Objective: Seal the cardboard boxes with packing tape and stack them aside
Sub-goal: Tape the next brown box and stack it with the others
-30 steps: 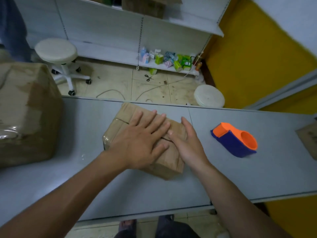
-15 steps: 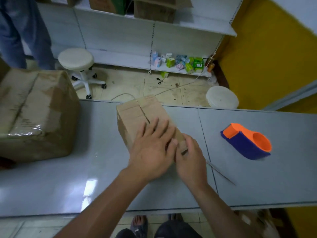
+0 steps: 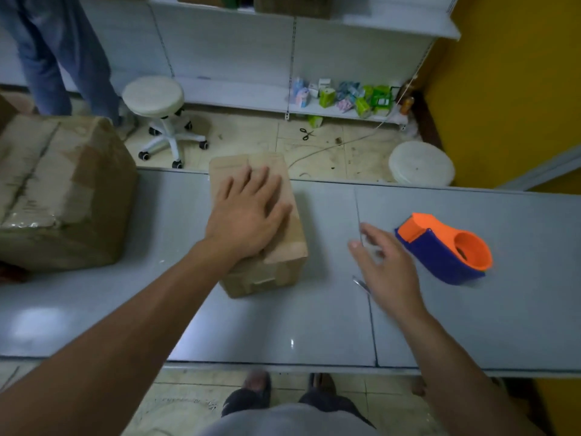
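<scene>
Your grey counter [image 3: 283, 325] carries a big taped carton [image 3: 56, 190] at its left end. The small cardboard box [image 3: 294, 243] sits mid-counter, and the orange-and-blue tape dispenser [image 3: 446, 250] lies well to its right. Your left hand [image 3: 248, 215] presses flat on the box top, fingers spread. Your right hand [image 3: 386, 265] hovers just beside the dispenser, fingers loose and, through the blur, apparently holding nothing.

Yellow wall [image 3: 503, 89], white shelving [image 3: 220, 42], tiled floor [image 3: 245, 146], stool [image 3: 153, 96]

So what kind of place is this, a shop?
Probably a small shop's packing area. White shelves hold little colourful packets, a big box and a small box sit on a grey table, and a tape dispenser lies nearby.
</scene>
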Demonstrator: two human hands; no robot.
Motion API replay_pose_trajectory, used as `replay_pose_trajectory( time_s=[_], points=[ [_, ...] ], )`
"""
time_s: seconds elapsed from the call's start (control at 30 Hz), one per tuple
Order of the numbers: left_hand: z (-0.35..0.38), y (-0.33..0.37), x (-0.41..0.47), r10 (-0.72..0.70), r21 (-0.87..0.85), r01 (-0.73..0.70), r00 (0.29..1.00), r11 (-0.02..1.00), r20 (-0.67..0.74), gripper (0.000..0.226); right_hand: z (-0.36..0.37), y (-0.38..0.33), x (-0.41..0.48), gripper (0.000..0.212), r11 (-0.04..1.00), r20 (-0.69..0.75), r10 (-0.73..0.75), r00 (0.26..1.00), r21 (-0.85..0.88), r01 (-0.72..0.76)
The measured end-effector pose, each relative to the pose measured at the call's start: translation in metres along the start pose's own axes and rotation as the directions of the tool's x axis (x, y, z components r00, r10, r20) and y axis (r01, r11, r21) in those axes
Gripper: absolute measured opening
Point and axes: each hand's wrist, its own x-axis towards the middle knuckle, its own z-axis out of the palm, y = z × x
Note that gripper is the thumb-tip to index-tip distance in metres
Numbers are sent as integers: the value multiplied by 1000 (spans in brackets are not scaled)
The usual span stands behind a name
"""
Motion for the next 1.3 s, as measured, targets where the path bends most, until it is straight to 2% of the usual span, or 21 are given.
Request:
replay_pose_trajectory(
  time_s=[0.03, 0.1, 0.17, 0.27, 0.37, 0.43, 0.53, 0.7, 0.83, 1.0, 1.23, 1.3],
  points=[
    [6, 1, 1, 4, 85, -5, 1000, 996, 15, 62, -21, 10, 11, 37, 998, -106, 4, 994, -54, -9],
    [12, -2, 1, 23, 137, -23, 1000, 990, 4, 66, -65, 31, 27, 33, 978, -282, -12, 959, -204, -48],
    [12, -4, 2, 27, 136, -26, 1000, 990, -6, 71, -101, 50, 36, 34, 925, -348, 15, 937, -350, -145],
    [14, -1, 2, 26, 172, -21, 999, 985, -26, 72, -125, 77, 44, 37, 840, -252, 131, 959, -486, -242],
    [13, -1, 3, 7, 161, -1, 999, 987, -33, 74, -127, 97, 51, 39, 758, -49, 161, 986, -634, -155],
    [13, -2, 3, 4, 151, 2, 999, 989, -39, 74, -126, 102, 55, 43, 693, 37, 154, 987, -716, -81],
    [13, -2, 3, 10, 156, -3, 999, 988, -43, 74, -127, 106, 63, 46, 684, 122, 192, 974, -728, -44],
    [15, -2, 3, 6, 169, 4, 998, 986, -61, 76, -125, 118, 72, 46, 625, 192, 160, 968, -779, 51],
    [14, 0, 4, 2, 159, 11, 997, 987, -81, 75, -123, 123, 71, 58, 649, 228, 176, 958, -758, 61],
    [14, 1, 3, 2, 153, 12, 996, 988, -92, 74, -121, 129, 71, 46, 669, 188, 96, 978, -740, 76],
    [14, 1, 3, -8, 156, 22, 996, 988, -91, 74, -124, 132, 70, 39, 689, 193, 81, 978, -720, 85],
    [13, 2, 3, -18, 140, 29, 996, 990, -83, 75, -130, 132, 73, 39, 739, 190, 86, 978, -670, 65]
  ],
)
